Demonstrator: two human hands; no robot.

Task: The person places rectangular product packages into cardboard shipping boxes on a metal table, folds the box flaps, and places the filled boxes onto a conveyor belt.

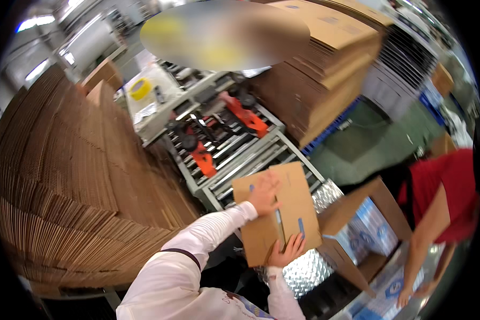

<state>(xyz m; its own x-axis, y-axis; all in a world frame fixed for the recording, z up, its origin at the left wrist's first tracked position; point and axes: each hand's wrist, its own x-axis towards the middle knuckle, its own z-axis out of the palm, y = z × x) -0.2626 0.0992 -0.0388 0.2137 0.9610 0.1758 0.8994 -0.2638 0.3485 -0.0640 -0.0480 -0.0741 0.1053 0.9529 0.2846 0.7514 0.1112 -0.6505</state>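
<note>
A brown cardboard carton (pixel 296 184) with its top flaps folded down sits in front of me, at the near end of the roller conveyor. My left hand (pixel 265 193) lies on its top near the middle seam, slightly blurred, with the fingers outstretched. On the carton's near right part rests my right hand (pixel 287 250), its fingers spread over the flap. Both hands press on cardboard without gripping anything I can see. The carton's underside is hidden.
Tall stacks of flat cardboard (pixel 80 176) rise at left, with another stack (pixel 304 80) ahead. A taping machine with orange parts (pixel 202 160) stands over the conveyor (pixel 250 165). At right, an open carton (pixel 352 213) holds blue-white packs; a co-worker in a red shirt (pixel 442 192) handles more packs.
</note>
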